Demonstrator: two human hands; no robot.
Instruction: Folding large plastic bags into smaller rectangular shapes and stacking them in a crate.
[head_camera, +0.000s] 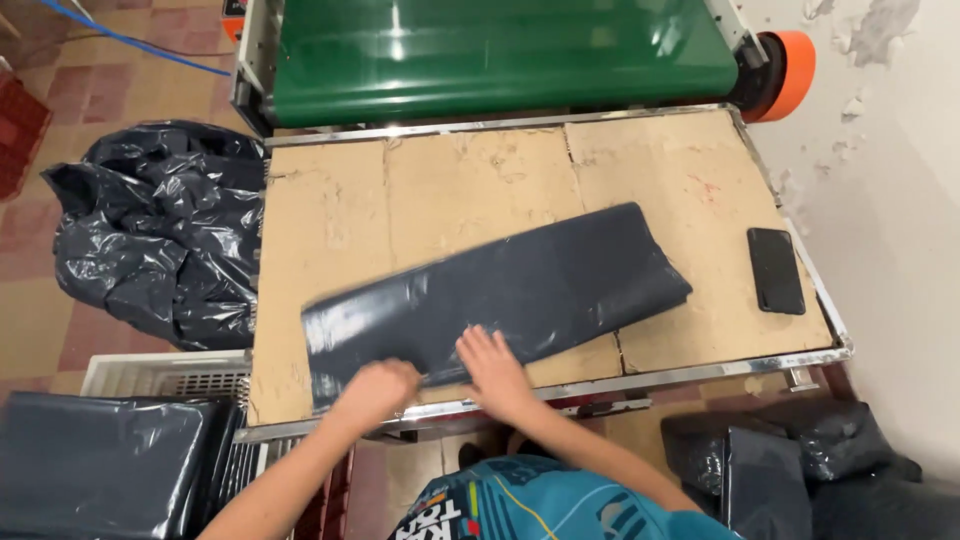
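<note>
1. Left hand (378, 388) – blurred, fingers curled onto near edge of dark plastic bag (495, 298); grip cannot be confirmed.
2. Right hand (493, 368) – flat, fingers spread, pressing bag; nothing clasped.
3. Bag lies diagonally on cardboard-topped table (330, 200).
4. Black phone (776, 271) at right, well apart.
5. Green conveyor (500, 45) beyond – cut off at top.

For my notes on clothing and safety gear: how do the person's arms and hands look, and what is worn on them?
Both forearms are bare, with no sleeves in view on them. The left hand and the right hand wear no gloves; no rings or watch can be made out. Below is a teal shirt with printed graphics.
</note>
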